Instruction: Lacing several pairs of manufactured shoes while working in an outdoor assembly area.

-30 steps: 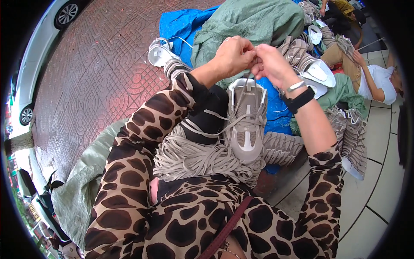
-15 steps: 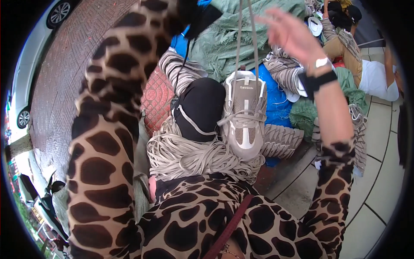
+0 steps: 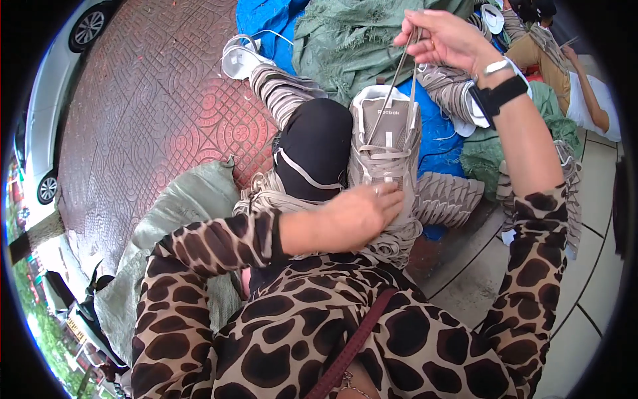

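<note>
A grey-beige sneaker upper with white trim stands toe toward me, beside a black-covered knee. Its flat laces are threaded in a criss-cross, and the two long lace ends run up from it. High at the upper right, my right hand is closed on those ends, pulling them fairly straight. My left hand lies across the toe, fingers curled and pressed on it, hiding that part. Under and around this hand is a heap of loose beige laces.
Stacks of nested uppers lie at the left and right. Green sacking and blue sheeting spread beyond. Another person sits at far right. A parked car is at left, past red patterned paving.
My left arm has swung down from the upper left, and its hand now rests on the upper's toe. My right hand, previously spread, has closed on the lace ends.
</note>
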